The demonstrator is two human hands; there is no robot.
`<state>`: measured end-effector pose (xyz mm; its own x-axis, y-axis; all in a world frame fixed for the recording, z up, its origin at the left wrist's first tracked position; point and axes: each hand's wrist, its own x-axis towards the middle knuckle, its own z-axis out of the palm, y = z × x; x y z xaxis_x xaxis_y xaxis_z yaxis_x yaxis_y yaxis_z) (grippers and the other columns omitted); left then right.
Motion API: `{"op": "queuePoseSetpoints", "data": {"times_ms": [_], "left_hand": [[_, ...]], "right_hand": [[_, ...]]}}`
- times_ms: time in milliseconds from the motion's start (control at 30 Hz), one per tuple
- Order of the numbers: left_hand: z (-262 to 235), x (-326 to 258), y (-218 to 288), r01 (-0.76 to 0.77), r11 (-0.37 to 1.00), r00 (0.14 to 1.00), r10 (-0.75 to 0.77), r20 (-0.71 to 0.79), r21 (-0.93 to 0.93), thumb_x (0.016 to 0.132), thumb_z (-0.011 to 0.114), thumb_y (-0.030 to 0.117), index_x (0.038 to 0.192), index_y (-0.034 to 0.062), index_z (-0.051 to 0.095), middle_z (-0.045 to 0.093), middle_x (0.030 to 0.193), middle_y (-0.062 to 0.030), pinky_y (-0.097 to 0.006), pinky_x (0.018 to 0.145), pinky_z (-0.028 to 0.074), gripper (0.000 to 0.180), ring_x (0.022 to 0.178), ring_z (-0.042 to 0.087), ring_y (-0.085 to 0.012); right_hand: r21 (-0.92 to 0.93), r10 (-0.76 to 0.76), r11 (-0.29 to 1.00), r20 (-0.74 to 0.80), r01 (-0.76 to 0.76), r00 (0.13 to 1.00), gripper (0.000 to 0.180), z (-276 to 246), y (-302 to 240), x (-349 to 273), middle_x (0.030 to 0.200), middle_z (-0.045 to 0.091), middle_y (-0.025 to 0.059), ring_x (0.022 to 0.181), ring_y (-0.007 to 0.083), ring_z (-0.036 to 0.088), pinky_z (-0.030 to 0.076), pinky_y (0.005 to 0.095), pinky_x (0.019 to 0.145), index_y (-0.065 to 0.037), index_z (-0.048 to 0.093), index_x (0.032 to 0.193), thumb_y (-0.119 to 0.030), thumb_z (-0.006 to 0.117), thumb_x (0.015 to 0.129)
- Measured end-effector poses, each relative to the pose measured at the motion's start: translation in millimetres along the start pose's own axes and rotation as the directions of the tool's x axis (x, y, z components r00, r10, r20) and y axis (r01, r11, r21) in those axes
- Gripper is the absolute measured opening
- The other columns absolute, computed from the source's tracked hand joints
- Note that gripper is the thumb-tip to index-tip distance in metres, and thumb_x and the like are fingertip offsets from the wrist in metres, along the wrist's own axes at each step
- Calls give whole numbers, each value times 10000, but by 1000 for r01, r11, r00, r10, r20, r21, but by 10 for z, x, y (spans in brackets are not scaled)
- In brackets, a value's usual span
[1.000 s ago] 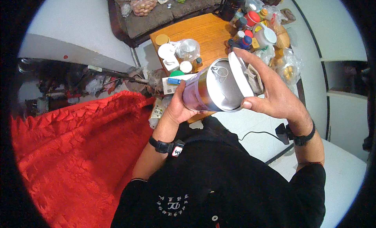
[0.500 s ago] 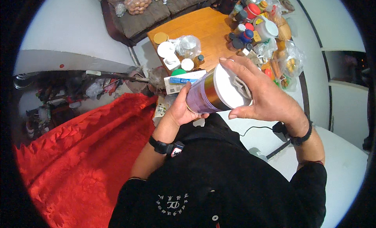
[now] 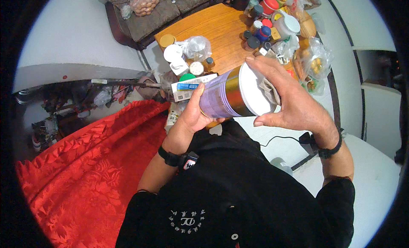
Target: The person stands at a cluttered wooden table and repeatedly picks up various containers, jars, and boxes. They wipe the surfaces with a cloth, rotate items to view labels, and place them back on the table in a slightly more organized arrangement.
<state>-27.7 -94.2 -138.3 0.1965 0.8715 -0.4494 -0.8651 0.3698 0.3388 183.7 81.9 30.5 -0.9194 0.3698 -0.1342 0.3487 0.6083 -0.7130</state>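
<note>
A tin can (image 3: 216, 98), purple with a gold band and a white lid (image 3: 252, 94), is held tilted in front of me above the table's near edge. My left hand (image 3: 194, 115) is closed round its lower end, thumb on top and fingertips showing underneath. At the lid end, my right hand (image 3: 294, 101) curves over a crumpled greyish cloth (image 3: 270, 93) that lies against the lid. Its fingers reach past the lid's upper rim, while the thumb is by the lower rim. The palm hides part of the cloth.
Beyond the can, a wooden table (image 3: 226, 37) bears white-lidded jars (image 3: 173, 53), a clear plastic bag (image 3: 198, 47) and a flat box (image 3: 185, 88). Many bottles and jars (image 3: 264, 32) crowd its right side. Red cloth (image 3: 93, 171) spreads at left; a sofa (image 3: 157, 22) stands behind.
The can has turned slightly toward level, and my right hand has shifted a little to the right with the cloth. My left hand keeps its hold. The view has moved slightly.
</note>
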Motion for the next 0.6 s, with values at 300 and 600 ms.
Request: {"op": "queuePoseSetpoints", "data": {"times_ms": [300, 600], "left_hand": [[151, 74, -288, -12, 997, 990, 24, -141, 82, 1095, 285, 729, 1517, 193, 523, 710, 1326, -73, -422, 714, 572, 723, 1017, 726, -262], [96, -2, -324, -171, 971, 972, 194, -130, 170, 1117, 283, 686, 1560, 172, 480, 697, 1389, -67, -407, 752, 599, 707, 1154, 724, -254]], "right_hand": [[2, 56, 998, 18, -57, 998, 1295, -69, 130, -258, 1670, 403, 199, 1559, 390, 390, 345, 524, 1281, -129, 313, 1688, -668, 934, 688], [0, 94, 996, -65, -94, 994, 1276, 107, 110, -245, 1660, 414, 214, 1549, 410, 399, 379, 550, 1256, -137, 306, 1689, -716, 897, 718]]}}
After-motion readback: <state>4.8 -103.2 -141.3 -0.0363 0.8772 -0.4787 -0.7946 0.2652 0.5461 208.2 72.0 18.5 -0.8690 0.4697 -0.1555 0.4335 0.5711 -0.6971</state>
